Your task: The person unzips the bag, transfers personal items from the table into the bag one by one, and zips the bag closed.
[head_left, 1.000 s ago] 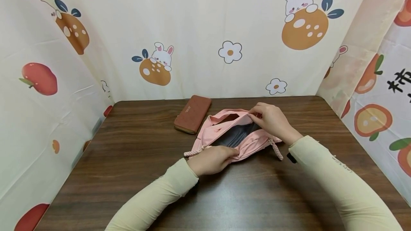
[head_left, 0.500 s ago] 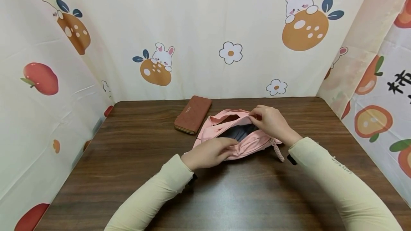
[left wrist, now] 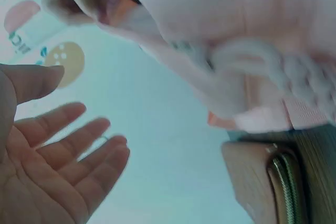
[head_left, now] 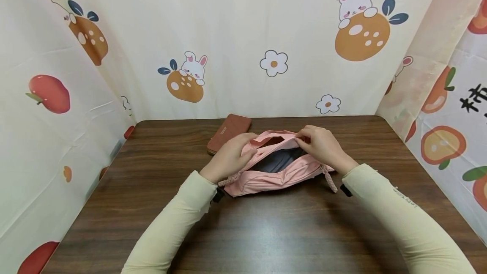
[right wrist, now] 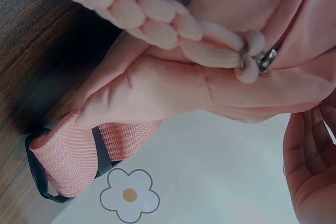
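A soft pink bag (head_left: pixel 262 183) lies on the table with its mouth gaping and a dark grey lining (head_left: pixel 279 160) showing inside. My right hand (head_left: pixel 323 145) pinches the far rim near the bag's right end. At the left end my left hand (head_left: pixel 230 155) hovers over the edge; in the left wrist view its fingers (left wrist: pixel 97 179) are spread and relaxed, with nothing in them. Braided cord pulls (head_left: pixel 328 179) hang at both ends. The right wrist view shows a pink woven strap (right wrist: pixel 68 156) with black trim beneath the bag.
Behind my left hand lies a brown zip wallet (head_left: pixel 230 128), partly covered by that hand. The dark wooden table (head_left: pixel 289 236) is enclosed by printed cloth curtains (head_left: pixel 236 24) at the back and both sides.
My left hand has let go of the near rim and moved up and left to the bag's far left edge, baring the near side. My right hand keeps its pinch.
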Demonstrator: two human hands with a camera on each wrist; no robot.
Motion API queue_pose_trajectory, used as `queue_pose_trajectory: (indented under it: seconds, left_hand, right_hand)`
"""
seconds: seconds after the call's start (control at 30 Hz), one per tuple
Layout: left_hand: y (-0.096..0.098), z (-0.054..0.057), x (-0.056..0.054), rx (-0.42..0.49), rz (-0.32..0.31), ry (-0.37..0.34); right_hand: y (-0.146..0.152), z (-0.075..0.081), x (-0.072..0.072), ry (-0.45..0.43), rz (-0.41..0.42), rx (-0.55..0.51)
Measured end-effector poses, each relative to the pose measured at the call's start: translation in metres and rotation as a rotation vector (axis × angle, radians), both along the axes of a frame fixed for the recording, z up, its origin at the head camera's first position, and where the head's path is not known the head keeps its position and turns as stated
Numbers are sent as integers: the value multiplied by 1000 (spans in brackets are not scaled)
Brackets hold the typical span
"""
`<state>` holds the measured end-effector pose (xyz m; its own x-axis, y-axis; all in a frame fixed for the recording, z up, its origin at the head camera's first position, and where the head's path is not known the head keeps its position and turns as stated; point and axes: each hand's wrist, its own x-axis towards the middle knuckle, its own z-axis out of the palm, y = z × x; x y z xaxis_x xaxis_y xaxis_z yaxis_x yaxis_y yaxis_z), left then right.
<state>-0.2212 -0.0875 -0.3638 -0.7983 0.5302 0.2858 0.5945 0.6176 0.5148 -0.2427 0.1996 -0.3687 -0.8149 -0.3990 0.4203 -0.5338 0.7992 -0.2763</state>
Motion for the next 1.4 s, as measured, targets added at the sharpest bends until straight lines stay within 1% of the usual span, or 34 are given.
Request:
queue_pose_trajectory:
  seconds: [0.07, 0.13, 0.27, 0.5, 0.67, 0.8, 0.97, 1.1, 1.4]
  left_hand:
    - [-3, -2, -6, -4, 45, 9]
    - [-7, -5, -12, -23, 84, 2]
    - [-14, -13, -23, -77, 165, -63]
    - [-21, -28, -38, -213, 334, -205]
    - [-23, -42, -47, -239, 424, -268]
    - [-25, -53, -53, -293, 476, -289]
    - [-25, -60, -58, -348, 523, -316]
    - [-26, -63, -61, -364, 540, -326]
    - [-26, -64, -67, -387, 574, -349]
  right_hand:
    - [0, -1, 0, 1, -3, 2]
    - [0, 0, 0, 1, -5, 2]
    - [0, 0, 1, 2, -6, -3]
    - [0, -1, 1, 9, -8, -12]
    - [1, -1, 1, 10, -8, -10]
    - [0, -1, 1, 13, -9, -8]
    - [1, -1, 1, 15, -11, -9]
    - [1, -1, 1, 14, -8, -11]
    - [1, 0, 2, 6, -9, -11]
